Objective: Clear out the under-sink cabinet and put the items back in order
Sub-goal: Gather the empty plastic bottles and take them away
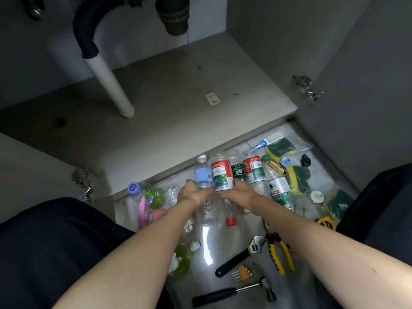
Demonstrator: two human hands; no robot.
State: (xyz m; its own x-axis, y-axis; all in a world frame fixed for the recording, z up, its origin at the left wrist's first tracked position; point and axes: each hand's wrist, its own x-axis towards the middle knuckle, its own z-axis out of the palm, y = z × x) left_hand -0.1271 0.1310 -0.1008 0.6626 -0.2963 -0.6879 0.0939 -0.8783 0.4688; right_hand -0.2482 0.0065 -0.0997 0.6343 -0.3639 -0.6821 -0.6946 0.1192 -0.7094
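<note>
The person is crouching in front of the open grey under-sink cabinet (pixel 178 103), both bare arms reaching down to the pale tiled floor (pixel 223 246) just outside it. The left hand (pixel 192 194) is wrapping around a clear plastic bottle with a light blue label and white cap (pixel 202 175); the right hand (pixel 236 191) is closing on a clear plastic bottle with a red, white and green label (pixel 222 175). Both bottles are pointing away from the person toward the cabinet, their long axes running roughly front to back and lifted at the far end.

Counting labelled bottles in that front row, I am seeing five: the blue one, two red-labelled ones with the second (pixel 254 169) further right, a dark green-labelled one (pixel 239 172) between them, and a white-and-green labelled one (pixel 279 192) lying at a slant. More clear bottles are lying beneath the wrists, too jumbled to count; one is showing a red cap (pixel 230 222).

At least three green-and-yellow scrub sponges (pixel 297 177) are sitting to the right, with a blue-and-white brush (pixel 264 143) near the cabinet edge. Closer in are lying one black-handled adjustable wrench (pixel 238 256), one pair of yellow-handled pliers (pixel 279 253) and one black-handled hammer (pixel 231 292). Pink rubber gloves (pixel 145 210) are crowding the left side.

Inside, the cabinet shelf is holding only a white drain pipe (pixel 111 81) standing left of centre and a small white tag (pixel 213 98).
</note>
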